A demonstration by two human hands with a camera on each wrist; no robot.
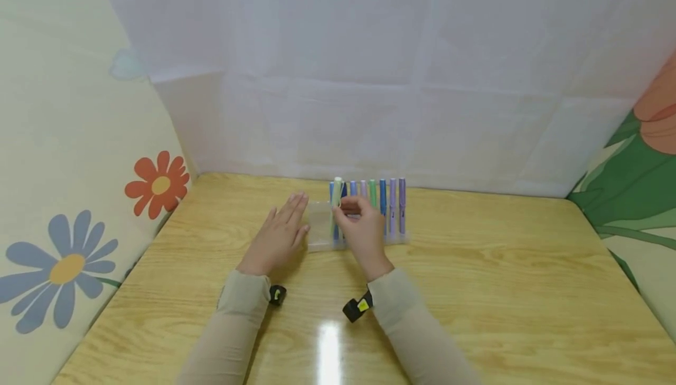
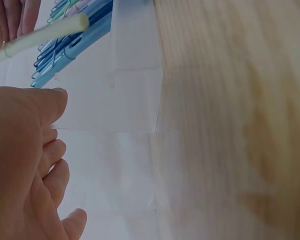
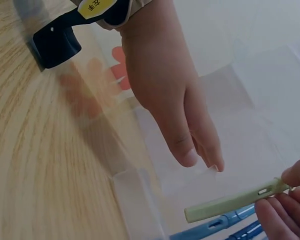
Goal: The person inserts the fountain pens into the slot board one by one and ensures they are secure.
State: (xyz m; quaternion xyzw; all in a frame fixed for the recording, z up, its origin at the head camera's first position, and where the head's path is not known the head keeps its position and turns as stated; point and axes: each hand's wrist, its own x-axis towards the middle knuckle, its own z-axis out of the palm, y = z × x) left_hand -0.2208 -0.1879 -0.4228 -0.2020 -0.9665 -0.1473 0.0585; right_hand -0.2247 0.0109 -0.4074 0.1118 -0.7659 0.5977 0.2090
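Observation:
My right hand [image 1: 364, 235] pinches a pale green pen [image 1: 337, 188] between thumb and fingers, over the left part of a clear plastic pen case [image 1: 319, 233]. In the right wrist view, the pen's lower barrel [image 3: 225, 205] hangs tilted just above a light blue pen [image 3: 205, 229] lying in the case. My left hand [image 1: 277, 233] is at the case's left edge, its fingers fairly straight and holding nothing. Several blue, green and purple pens [image 1: 393, 203] lie side by side in the case, some hidden behind my right hand.
The case stands on a wood-grain table [image 1: 502, 279] near a white cloth backdrop [image 1: 338, 127]. Flower-patterned cloth [image 1: 68, 267] hangs on the left and right sides. Black wrist cameras [image 1: 355, 308] are strapped below both hands.

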